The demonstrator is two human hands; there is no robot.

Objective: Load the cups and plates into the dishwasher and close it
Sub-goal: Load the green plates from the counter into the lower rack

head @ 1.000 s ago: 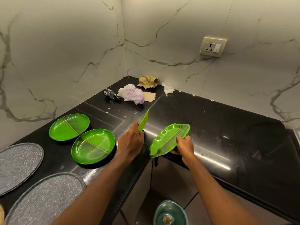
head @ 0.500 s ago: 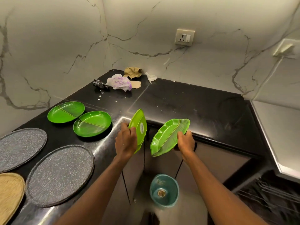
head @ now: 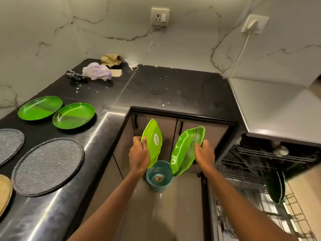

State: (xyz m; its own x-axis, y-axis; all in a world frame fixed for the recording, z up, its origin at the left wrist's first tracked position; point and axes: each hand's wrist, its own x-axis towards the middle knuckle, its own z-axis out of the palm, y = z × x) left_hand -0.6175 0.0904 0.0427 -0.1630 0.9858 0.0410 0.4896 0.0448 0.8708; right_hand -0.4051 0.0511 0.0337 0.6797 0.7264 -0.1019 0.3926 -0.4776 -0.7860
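Black counter; left hand grip round pale plate, right hand round leaf plate.

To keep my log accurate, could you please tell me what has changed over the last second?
The left hand and right hand carried their leaf plates off the counter and down over the teal bin. The left plate turned its stickered underside into view; the right plate tilted steeper. Both grips held; the two round green plates stayed put.
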